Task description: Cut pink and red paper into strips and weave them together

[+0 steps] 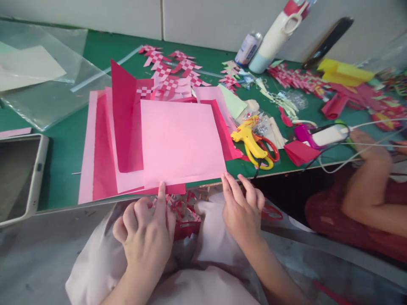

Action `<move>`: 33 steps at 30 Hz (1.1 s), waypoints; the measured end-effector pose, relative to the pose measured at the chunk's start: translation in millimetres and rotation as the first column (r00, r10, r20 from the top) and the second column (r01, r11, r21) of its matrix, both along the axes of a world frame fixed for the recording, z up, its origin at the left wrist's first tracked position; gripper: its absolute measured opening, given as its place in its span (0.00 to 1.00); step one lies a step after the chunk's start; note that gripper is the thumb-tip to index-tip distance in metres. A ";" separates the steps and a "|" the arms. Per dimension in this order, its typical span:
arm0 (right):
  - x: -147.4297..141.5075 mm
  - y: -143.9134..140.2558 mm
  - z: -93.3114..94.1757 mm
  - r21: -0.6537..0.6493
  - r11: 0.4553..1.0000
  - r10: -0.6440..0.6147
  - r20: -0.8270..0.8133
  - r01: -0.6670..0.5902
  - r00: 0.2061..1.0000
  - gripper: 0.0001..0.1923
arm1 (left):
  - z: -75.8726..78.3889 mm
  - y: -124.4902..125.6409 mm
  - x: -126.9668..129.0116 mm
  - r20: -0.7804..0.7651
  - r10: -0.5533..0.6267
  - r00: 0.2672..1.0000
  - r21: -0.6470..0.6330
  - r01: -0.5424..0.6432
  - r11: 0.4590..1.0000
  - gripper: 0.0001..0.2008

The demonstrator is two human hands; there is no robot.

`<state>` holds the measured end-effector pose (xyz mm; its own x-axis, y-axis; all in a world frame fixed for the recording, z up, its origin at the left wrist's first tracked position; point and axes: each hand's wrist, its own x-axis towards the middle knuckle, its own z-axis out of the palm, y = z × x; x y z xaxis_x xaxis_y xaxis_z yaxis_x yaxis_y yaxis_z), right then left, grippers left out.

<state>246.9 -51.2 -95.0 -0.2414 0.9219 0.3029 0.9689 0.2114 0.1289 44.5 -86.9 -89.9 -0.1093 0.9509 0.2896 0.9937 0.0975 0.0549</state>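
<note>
Green table (79, 140); white wall (197, 17) behind.

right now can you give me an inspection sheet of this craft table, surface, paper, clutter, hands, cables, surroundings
surface: green table, largely covered.
job's things: light pink sheet on top of a stack of pink and red paper; one red sheet stands folded up.
clutter: woven paper pieces, yellow glue gun, red-handled scissors, bottle, paper scraps.
grippers: left hand index finger presses the sheet's near edge; right hand fingertips touch its near right corner.
cables: white cable at right; glue gun cord over the table edge.
surroundings: tablet at left, plastic sleeves, another person's arm at right.
</note>
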 end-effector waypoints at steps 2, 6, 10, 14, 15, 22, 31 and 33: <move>0.0 -0.6 0.1 -0.010 1.000 -0.002 0.007 0.002 1.000 0.23 | 1.0 -0.9 0.6 0.033 0.016 0.999 -0.027 -0.015 1.000 0.27; -0.4 -1.0 1.0 -0.023 1.000 0.002 0.012 -0.002 1.000 0.24 | 3.4 -1.9 1.1 0.048 0.038 0.998 -0.074 -0.034 0.997 0.27; -1.1 -1.2 2.2 -0.043 0.999 -0.006 0.013 0.007 1.000 0.24 | 3.9 -3.1 -3.3 -0.006 0.037 0.999 -0.049 -0.037 0.998 0.29; -1.7 -1.3 2.0 -0.045 0.999 -0.007 0.013 0.008 1.000 0.25 | 2.6 -4.5 -8.2 -0.018 0.025 1.000 -0.047 -0.026 0.999 0.31; -1.9 -1.3 1.9 -0.049 0.999 -0.007 0.015 0.007 1.000 0.25 | 2.3 -4.7 -8.8 -0.013 0.026 1.000 -0.049 -0.027 0.998 0.32; -1.9 -0.6 3.4 -0.036 0.999 0.006 0.008 -0.006 1.000 0.24 | 3.5 -1.8 -2.0 -0.002 0.072 0.997 -0.011 -0.072 0.997 0.34; 4.6 -0.6 1.2 -0.081 0.996 0.035 -0.011 -0.036 0.999 0.25 | 3.2 0.1 34.0 0.004 -0.060 0.998 0.143 0.059 0.988 0.42; 5.6 -0.9 1.5 -0.108 0.993 0.041 -0.019 -0.043 0.999 0.26 | 2.2 3.8 38.8 0.027 -0.112 0.993 0.151 0.107 0.983 0.40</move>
<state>252.6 -52.2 -93.5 -0.2761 0.9387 0.2063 0.9608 0.2636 0.0865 83.3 -83.0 -87.6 -0.0194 0.9039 0.4273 0.9951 -0.0238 0.0955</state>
